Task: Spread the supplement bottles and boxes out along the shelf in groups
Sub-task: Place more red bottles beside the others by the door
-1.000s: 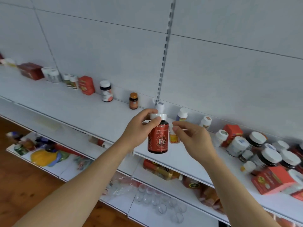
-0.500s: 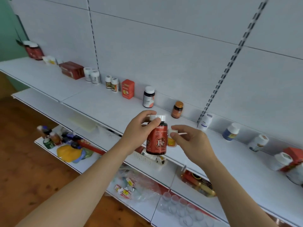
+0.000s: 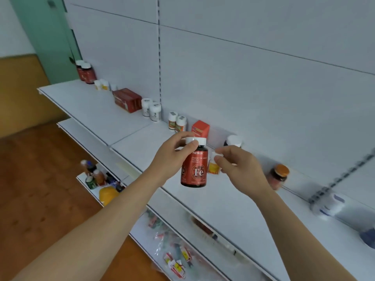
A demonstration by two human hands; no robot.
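My left hand [image 3: 172, 157] grips the white cap of a dark red "Fe" bottle [image 3: 194, 169], which hangs above the white shelf [image 3: 121, 122]. Right beside it, my right hand [image 3: 239, 169] pinches a small yellow bottle with a white cap [image 3: 214, 167]. Along the shelf's back stand two dark red bottles [image 3: 86, 73], small yellow bottles [image 3: 101, 85], a red box lying flat [image 3: 126, 100], two white bottles [image 3: 151, 109], two small labelled bottles [image 3: 177, 122], an upright red box [image 3: 200, 128], a black bottle with a white cap [image 3: 233, 141] and an orange-capped jar [image 3: 278, 176].
At the right, blurred white and blue bottles [image 3: 330, 205] stand on the shelf. Lower shelves hold bottles and a yellow item [image 3: 107, 194] and packets in clear bags [image 3: 174, 258]. A green door [image 3: 46, 37] and wooden floor [image 3: 40, 189] lie to the left.
The view has swung left along the shelf, bringing its left end and the green door into sight. Both hands keep their bottles in the same hold, side by side.
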